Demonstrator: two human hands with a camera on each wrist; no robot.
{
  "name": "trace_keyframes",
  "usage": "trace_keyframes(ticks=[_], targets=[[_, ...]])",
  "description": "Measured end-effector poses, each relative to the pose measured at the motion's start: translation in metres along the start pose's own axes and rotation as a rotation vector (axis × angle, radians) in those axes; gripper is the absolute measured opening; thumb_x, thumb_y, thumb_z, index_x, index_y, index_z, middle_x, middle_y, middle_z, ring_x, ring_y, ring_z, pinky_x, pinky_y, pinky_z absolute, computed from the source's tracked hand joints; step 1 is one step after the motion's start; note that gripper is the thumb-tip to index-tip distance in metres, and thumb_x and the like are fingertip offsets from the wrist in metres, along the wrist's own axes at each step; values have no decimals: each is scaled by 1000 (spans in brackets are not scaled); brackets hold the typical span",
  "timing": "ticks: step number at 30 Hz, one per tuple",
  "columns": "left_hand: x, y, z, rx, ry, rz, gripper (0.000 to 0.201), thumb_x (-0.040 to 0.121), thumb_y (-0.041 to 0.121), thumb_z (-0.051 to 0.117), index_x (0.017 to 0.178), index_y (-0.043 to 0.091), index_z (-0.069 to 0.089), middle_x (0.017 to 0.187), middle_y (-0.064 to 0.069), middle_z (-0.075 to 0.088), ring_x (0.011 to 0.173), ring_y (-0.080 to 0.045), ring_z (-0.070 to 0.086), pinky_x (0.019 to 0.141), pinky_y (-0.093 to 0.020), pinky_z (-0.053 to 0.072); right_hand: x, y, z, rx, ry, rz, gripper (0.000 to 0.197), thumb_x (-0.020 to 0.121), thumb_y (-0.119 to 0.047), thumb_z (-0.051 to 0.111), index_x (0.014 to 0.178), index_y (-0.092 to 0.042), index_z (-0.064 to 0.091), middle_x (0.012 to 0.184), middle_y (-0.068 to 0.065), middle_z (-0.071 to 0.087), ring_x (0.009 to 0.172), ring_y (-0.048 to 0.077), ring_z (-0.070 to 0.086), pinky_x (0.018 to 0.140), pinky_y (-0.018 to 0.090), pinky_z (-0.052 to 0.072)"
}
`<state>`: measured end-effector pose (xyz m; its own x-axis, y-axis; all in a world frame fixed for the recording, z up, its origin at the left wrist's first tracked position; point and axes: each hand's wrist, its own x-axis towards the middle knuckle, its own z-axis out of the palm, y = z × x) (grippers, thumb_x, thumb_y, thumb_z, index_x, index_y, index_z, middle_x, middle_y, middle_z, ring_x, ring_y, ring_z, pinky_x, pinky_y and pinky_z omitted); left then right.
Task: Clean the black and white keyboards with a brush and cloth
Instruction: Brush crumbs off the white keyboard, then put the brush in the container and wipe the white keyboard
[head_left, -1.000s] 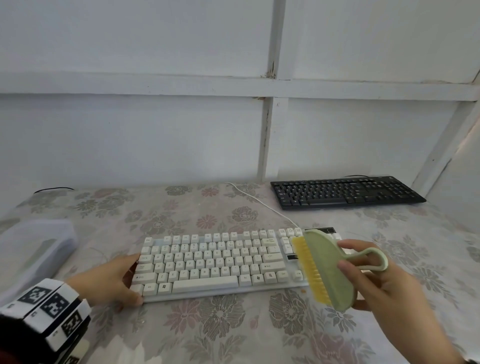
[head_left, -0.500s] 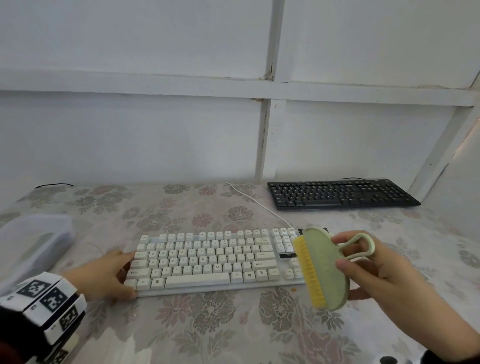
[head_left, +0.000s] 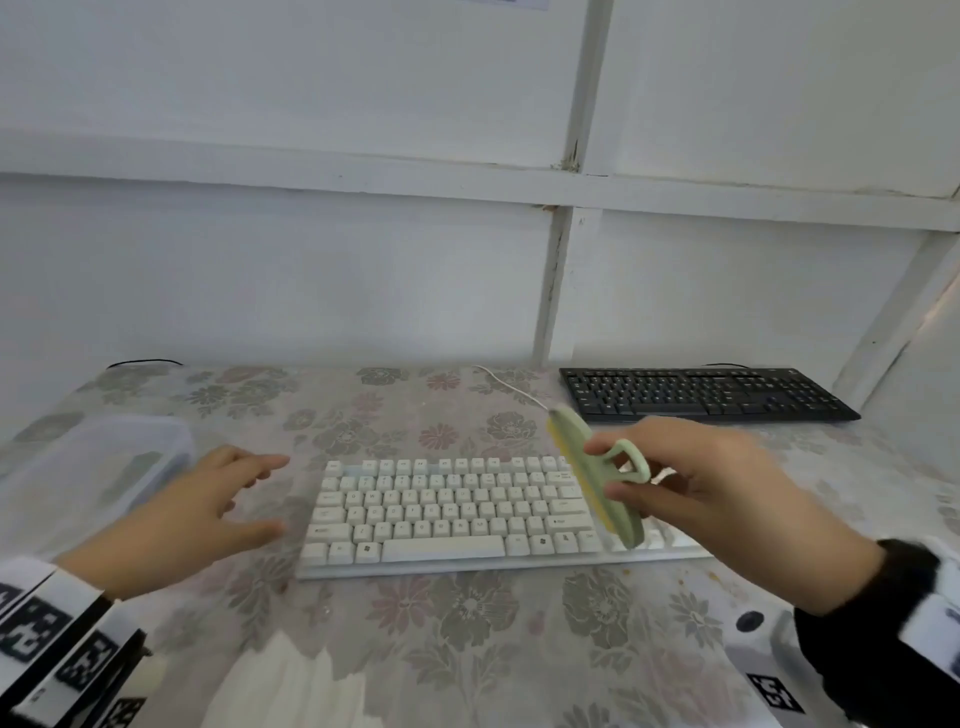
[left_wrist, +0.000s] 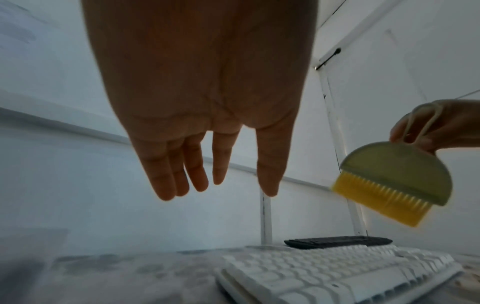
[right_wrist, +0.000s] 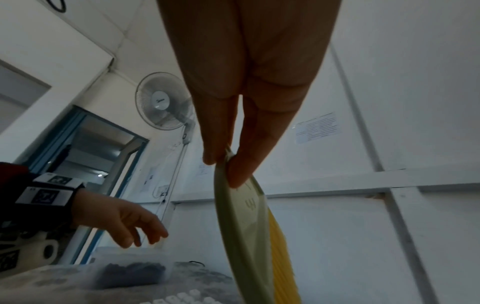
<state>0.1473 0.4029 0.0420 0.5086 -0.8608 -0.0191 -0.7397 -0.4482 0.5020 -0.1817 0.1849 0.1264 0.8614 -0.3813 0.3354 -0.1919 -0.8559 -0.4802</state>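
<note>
Right hand (head_left: 691, 483) pinching the pale-green, yellow-bristled brush (head_left: 597, 478) above the white keyboard (head_left: 447, 514) on the floral table, left hand (head_left: 208, 504) hovering spread and empty beside it: brushing looks imminent, so bristles must come down onto the keys.

The head view looks forward and down over the worktop (head_left: 467, 649), with both hands below it. The left wrist view sits close under the left hand (left_wrist: 207, 92), low, facing the back wall. The right wrist view looks up along the right hand (right_wrist: 246, 82). All three share the white keyboard (head_left: 447, 514) and the brush (left_wrist: 394, 181).
</note>
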Motion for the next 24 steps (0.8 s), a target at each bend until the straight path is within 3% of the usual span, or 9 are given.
trace_keyframes(ticks=[3, 7, 11, 14, 17, 19, 22, 24], targets=[[-15, -19, -26, 11, 7, 11, 50, 69, 62, 55, 110, 63, 28, 112, 36, 32, 103, 1, 48, 89, -25, 44, 26, -28, 19, -61, -63, -89, 24, 79, -30, 66, 102, -35, 67, 82, -14, 63, 73, 1, 60, 65, 6, 43], [-36, -60, -60, 30, 42, -3, 52, 63, 66, 51, 111, 62, 29, 114, 37, 32, 104, 7, 45, 85, -23, 42, 74, -81, 57, -135, -162, -218, 25, 87, -19, 66, 110, -26, 70, 87, -8, 65, 72, 7, 58, 68, 20, 47], [-55, -113, -86, 55, 16, -107, 54, 69, 63, 60, 109, 64, 25, 119, 20, 37, 103, 7, 42, 80, -19, 36, 130, -140, 111, -147, -215, -378, 26, 90, -13, 61, 115, -17, 68, 94, 7, 66, 79, 20, 58, 64, 24, 32], [-65, -146, -99, 38, -40, -184, 68, 54, 82, 53, 110, 66, 19, 121, 16, 31, 102, 2, 43, 79, -19, 36, 171, -179, 156, -220, -240, -479, 30, 91, -10, 57, 121, -12, 64, 103, 12, 64, 91, 28, 58, 64, 21, 21], [-70, -171, -107, -23, -87, -184, 89, 33, 96, 47, 112, 67, 19, 120, 22, 28, 107, 0, 44, 83, -19, 40, 207, -211, 197, -370, -285, -535, 37, 96, -10, 49, 132, -17, 54, 120, 9, 59, 108, 26, 55, 76, 27, 34], [-70, -184, -109, -134, -61, -177, 100, 24, 96, 52, 113, 65, 20, 118, 28, 31, 112, -1, 42, 88, -22, 41, 226, -225, 221, -460, -307, -597, 39, 98, -10, 44, 135, -18, 50, 123, 7, 57, 111, 25, 55, 82, 29, 37], [-67, -194, -114, -283, -30, -197, 106, 19, 88, 64, 114, 60, 27, 121, 24, 37, 110, 2, 46, 87, -22, 43, 246, -234, 255, -558, -369, -636, 40, 99, -9, 40, 138, -20, 45, 124, 5, 55, 112, 22, 54, 76, 25, 33], [-65, -201, -117, -348, -36, -214, 122, 17, 84, 70, 125, 52, 26, 122, 22, 41, 108, 1, 50, 82, -21, 46, 255, -238, 275, -614, -416, -656, 39, 99, -11, 40, 136, -19, 46, 123, 5, 54, 112, 22, 52, 74, 25, 31]])
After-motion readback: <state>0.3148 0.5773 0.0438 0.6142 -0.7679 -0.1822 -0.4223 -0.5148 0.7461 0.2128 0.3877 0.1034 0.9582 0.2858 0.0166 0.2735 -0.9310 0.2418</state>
